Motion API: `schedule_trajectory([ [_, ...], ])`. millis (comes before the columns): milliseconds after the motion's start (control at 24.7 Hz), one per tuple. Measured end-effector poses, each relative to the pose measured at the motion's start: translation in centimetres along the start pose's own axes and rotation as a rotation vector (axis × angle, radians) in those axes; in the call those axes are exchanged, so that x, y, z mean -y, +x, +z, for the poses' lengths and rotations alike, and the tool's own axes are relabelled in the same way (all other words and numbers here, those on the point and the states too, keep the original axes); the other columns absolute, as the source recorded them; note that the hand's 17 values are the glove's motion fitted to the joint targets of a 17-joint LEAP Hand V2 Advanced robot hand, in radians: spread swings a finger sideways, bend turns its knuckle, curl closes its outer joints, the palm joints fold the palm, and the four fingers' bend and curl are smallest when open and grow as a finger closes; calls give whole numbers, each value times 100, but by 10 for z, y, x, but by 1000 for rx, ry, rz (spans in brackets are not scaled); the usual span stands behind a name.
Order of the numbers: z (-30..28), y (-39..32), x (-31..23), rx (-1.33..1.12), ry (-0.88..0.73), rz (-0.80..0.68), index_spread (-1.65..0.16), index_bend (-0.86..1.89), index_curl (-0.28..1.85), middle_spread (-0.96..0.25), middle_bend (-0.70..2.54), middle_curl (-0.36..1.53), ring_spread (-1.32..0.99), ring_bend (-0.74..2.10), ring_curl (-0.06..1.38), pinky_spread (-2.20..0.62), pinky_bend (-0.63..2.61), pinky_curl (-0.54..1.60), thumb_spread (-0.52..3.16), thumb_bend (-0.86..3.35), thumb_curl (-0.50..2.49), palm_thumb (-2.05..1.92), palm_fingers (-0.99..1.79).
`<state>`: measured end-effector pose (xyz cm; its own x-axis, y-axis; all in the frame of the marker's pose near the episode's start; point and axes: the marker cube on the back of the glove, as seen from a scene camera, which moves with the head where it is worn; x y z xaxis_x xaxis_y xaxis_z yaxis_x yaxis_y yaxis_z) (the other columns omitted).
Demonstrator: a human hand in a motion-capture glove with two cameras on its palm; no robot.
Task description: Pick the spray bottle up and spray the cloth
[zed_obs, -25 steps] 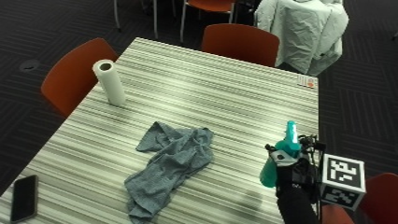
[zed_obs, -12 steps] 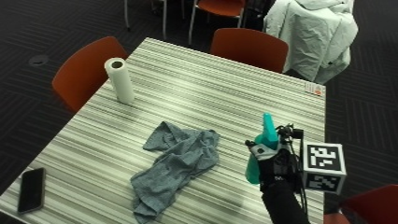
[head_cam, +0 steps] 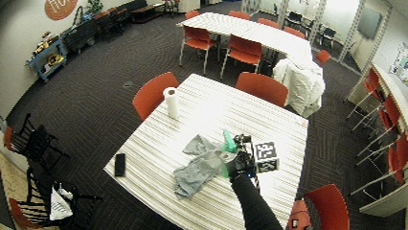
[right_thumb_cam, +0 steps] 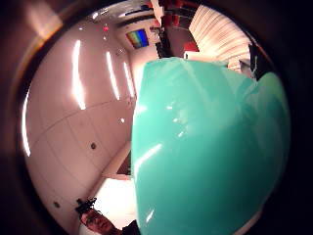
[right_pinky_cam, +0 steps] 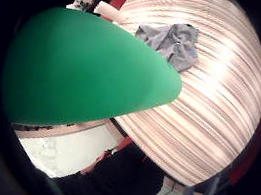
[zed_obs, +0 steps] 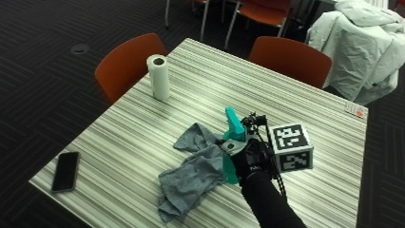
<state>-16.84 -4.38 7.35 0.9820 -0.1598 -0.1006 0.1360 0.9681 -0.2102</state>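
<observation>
Outside view shows the gloved right hand (zed_obs: pixel 248 159) wrapped around a green spray bottle (zed_obs: pixel 231 142), fingers curled on its body, holding it upright above the striped table (zed_obs: pixel 303 114). Just beside it, the crumpled grey cloth (zed_obs: pixel 190 175) lies on the tabletop. Farther off lie a dark phone (zed_obs: pixel 64 171) near the edge and an upright paper towel roll (zed_obs: pixel 158 77)

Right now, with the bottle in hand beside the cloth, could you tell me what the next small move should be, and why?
Probably squeeze the trigger. The gloved right hand grips the green spray bottle lifted beside the grey cloth on the striped table, and its nozzle seems to point toward the cloth, though aim is hard to confirm.
</observation>
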Motion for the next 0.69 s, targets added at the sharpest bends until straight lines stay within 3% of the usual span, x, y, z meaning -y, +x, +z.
schedule_trajectory([
  [324, 1, 7, 11, -106, -79, 118, -22, 19, 52, -3, 37, 51, -10, 46, 43, 10, 14, 23, 55, -2, 71, 120, 71],
  [688, 13, 66, 13, -627, -258, 571, -20, 18, 53, -3, 37, 51, -9, 46, 43, 10, 15, 24, 52, -2, 72, 120, 75],
])
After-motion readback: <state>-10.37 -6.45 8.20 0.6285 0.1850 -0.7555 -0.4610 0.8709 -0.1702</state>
